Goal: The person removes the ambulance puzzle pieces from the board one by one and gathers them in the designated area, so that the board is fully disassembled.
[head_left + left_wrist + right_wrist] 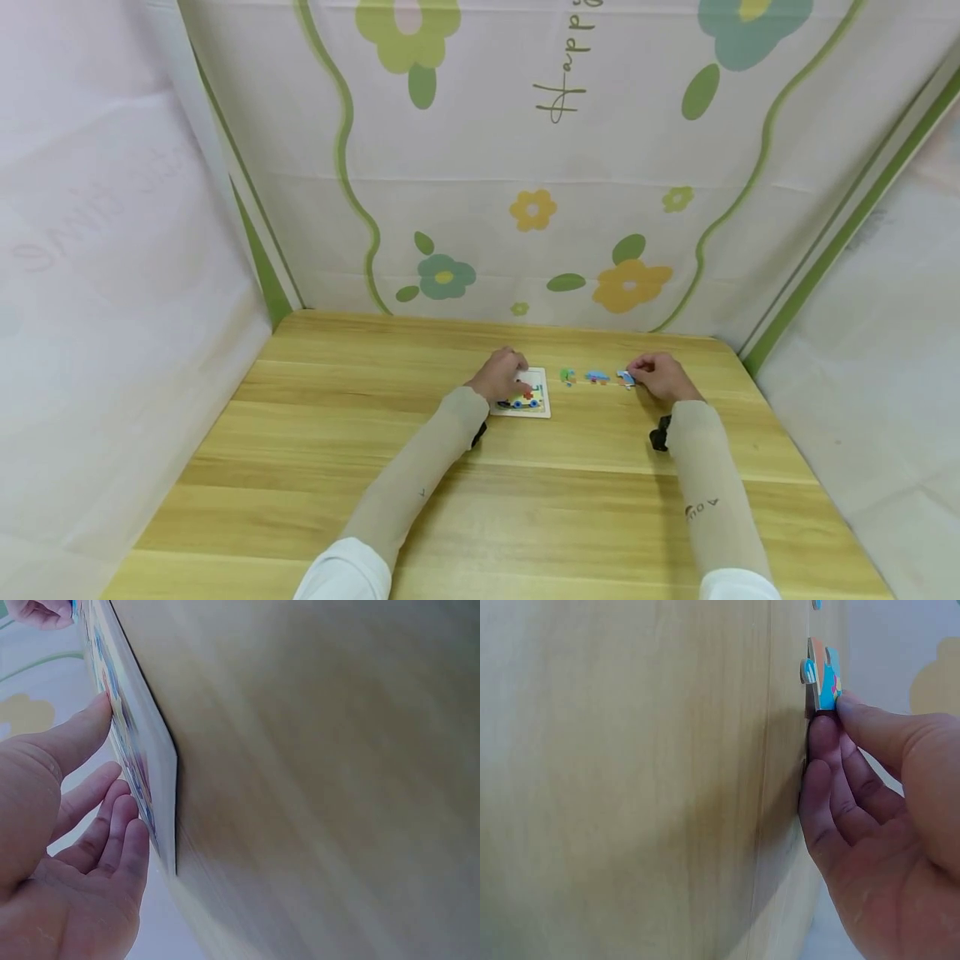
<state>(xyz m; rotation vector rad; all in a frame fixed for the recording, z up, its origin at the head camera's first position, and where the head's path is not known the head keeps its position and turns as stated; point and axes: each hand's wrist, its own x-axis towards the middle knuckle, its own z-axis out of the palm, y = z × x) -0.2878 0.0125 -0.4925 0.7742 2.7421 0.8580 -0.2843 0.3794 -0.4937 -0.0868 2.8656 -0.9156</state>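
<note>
A small white-framed jigsaw puzzle board (547, 404) with a vehicle picture lies on the table. My left hand (500, 377) rests over its left part, thumb and fingertips touching the surface, and covers some of the picture. In the left wrist view the fingers are loosely bent along the board (154, 742). To the right of the board, a green puzzle piece (567, 376) and a blue puzzle piece (597, 377) lie in a row. At the row's right end my right hand (663, 377) pinches a blue and orange puzzle piece (827, 684) between thumb and index finger.
The wooden table (480, 517) stretches toward me and to both sides. Behind it hangs a white cloth (480, 150) with printed flowers, and further cloth walls stand at left and right. A black wrist device (660, 434) sits at my right wrist.
</note>
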